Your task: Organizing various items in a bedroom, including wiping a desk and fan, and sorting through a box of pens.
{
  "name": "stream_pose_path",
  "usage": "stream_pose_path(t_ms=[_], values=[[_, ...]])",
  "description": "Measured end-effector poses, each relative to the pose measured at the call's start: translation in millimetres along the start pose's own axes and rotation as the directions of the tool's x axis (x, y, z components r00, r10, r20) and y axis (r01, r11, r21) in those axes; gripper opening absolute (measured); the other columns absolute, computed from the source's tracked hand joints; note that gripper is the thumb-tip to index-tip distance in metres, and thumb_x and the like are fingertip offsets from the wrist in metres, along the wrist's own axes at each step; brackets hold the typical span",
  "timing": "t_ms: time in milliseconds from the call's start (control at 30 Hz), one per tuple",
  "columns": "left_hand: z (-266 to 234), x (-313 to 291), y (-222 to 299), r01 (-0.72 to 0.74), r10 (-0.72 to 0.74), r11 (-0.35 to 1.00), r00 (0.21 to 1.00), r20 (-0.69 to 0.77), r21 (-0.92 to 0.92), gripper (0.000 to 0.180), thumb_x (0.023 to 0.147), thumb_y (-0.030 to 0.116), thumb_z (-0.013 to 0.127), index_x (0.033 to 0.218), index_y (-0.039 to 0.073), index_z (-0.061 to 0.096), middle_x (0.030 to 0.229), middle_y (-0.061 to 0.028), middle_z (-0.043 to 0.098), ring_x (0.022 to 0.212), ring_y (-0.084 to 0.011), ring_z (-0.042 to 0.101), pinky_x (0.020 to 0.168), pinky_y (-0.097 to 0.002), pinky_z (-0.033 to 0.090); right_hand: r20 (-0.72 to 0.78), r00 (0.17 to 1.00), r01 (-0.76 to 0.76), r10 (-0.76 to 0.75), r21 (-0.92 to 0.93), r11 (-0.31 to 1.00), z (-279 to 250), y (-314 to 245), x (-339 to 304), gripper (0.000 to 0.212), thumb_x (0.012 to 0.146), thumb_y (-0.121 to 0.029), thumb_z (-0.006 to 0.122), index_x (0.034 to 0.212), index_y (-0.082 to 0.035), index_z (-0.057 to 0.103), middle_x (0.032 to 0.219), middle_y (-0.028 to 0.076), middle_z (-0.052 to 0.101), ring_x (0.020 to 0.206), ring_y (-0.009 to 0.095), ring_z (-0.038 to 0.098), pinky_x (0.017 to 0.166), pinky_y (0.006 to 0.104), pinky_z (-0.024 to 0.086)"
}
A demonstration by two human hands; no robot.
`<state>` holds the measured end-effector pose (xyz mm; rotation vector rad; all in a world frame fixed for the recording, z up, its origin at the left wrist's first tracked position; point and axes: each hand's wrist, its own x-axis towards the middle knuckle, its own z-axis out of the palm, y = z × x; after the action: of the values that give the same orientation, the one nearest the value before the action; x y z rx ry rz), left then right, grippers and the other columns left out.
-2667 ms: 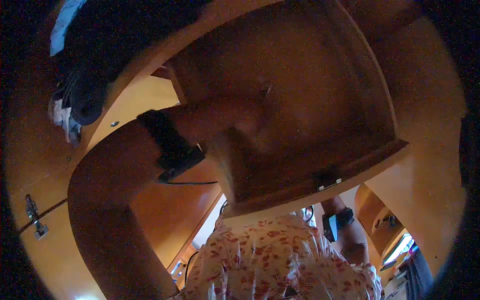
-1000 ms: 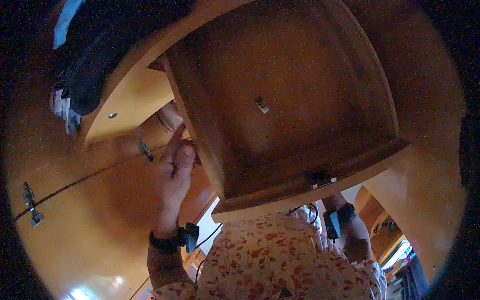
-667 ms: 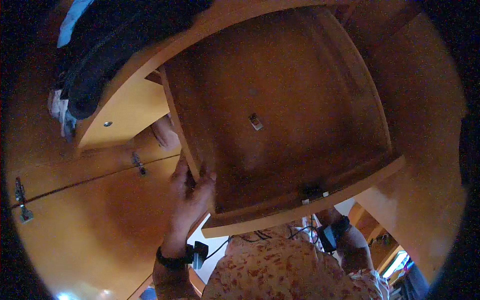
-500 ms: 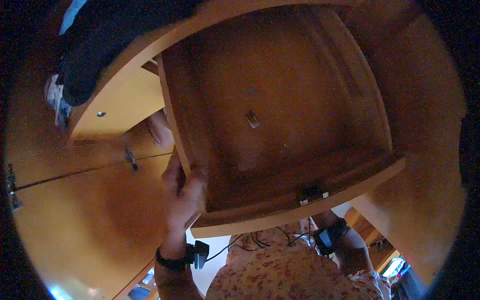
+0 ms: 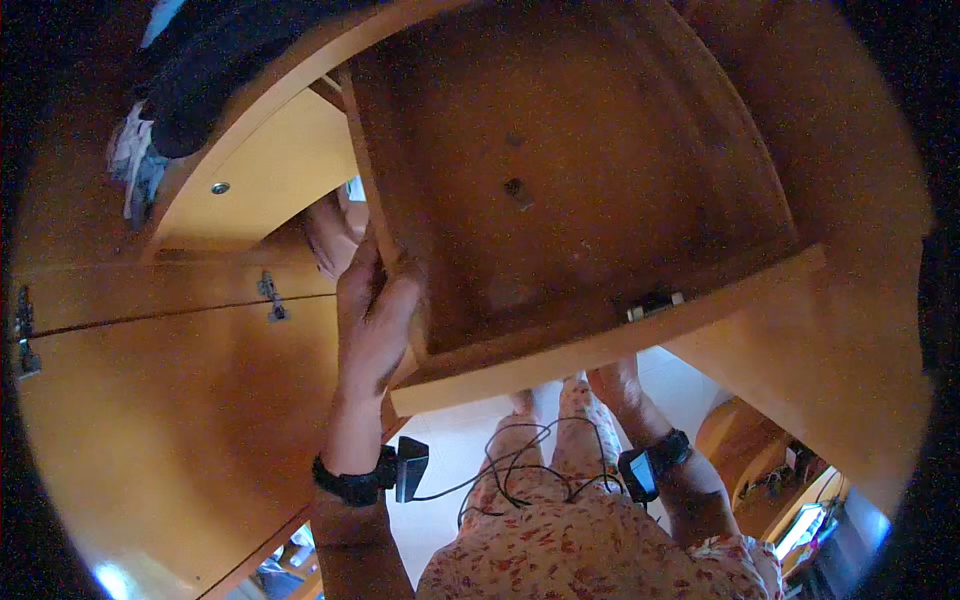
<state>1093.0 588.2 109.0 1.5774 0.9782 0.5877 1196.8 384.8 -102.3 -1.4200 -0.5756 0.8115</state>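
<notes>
While your left hand (image 5: 378, 312) grips the drawer (image 5: 600, 348) at left, your right hand (image 5: 618, 384) is nearer. I can't tell its grip.

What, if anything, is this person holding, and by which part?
The left hand grips the wooden drawer by its left side wall, near the front. For the right hand, partly hidden by the front panel, I cannot tell.

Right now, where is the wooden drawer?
In the head view, the wooden drawer fills the upper middle, gripped at its left side by the left hand.
</notes>
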Motion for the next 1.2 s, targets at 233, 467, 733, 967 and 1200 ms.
stream_pose_path(t_ms=[233,467,733,967,1200], values=[[-9.9,-1.4,-24.1,-0.042,0.042,0.999,0.997,0.063,0.002,0.042,0.078,0.012,0.045,0.117,-0.002,0.035,0.096,-0.0023,0.049,0.084,-0.0086,0.042,0.074,-0.0201,0.035,0.018,0.955,-0.276,0.296,0.418,0.866,34.7,-32.9,-8.3,0.026,0.081,-0.032,0.042,0.079,-0.007,0.042,0.051,0.001,0.037,0.044,0.009,0.034,0.038,0.0229,0.026],[4.8,-8.4,-16.9,-0.232,0.231,0.964,0.973,0.016,0.133,0.044,0.078,0.016,0.046,0.117,-0.002,0.035,0.096,-0.0039,0.050,0.083,-0.0115,0.045,0.072,-0.0216,0.036,-0.113,0.991,0.072,-0.072,-0.005,0.997,18.2,-52.3,-22.9,0.018,0.083,-0.022,0.040,0.084,-0.003,0.042,0.068,0.004,0.043,0.054,0.011,0.041,0.047,0.0244,0.035],[-24.3,-20.6,-38.4,0.002,-0.017,0.980,0.997,0.077,0.199,0.062,0.078,0.039,0.048,0.123,0.002,0.026,0.065,-0.0037,0.047,0.055,-0.0079,0.044,0.052,-0.0224,0.040,-0.197,0.893,0.377,-0.405,-0.166,0.911,29.2,-93.7,-8.4,0.008,0.078,-0.009,0.049,0.077,-0.005,0.044,0.069,0.001,0.039,0.059,0.011,0.036,0.052,0.0227,0.033],[-110.8,-171.2,-56.5,-0.231,0.365,0.831,0.913,-0.182,0.507,0.022,0.076,0.011,0.054,0.094,-0.002,0.055,0.086,-0.0152,0.058,0.071,-0.0163,0.057,0.061,-0.0261,0.044,-0.249,0.825,0.449,-0.507,-0.257,0.856,40.8,-84.7,-5.1,0.013,0.074,-0.005,0.056,0.080,-0.004,0.044,0.071,0.001,0.039,0.062,0.012,0.037,0.055,0.0224,0.035],[-151.2,-279.1,-57.9,-0.179,0.423,0.863,0.767,-0.482,0.472,0.017,0.076,0.002,0.052,0.092,-0.001,0.057,0.065,-0.0027,0.054,0.056,-0.0066,0.049,0.052,-0.0196,0.041,-0.394,0.781,0.396,-0.485,-0.289,0.872,49.2,-75.4,6.0,0.022,0.072,0.000,0.057,0.089,-0.002,0.043,0.084,0.001,0.045,0.073,0.012,0.038,0.068,0.0239,0.036]])
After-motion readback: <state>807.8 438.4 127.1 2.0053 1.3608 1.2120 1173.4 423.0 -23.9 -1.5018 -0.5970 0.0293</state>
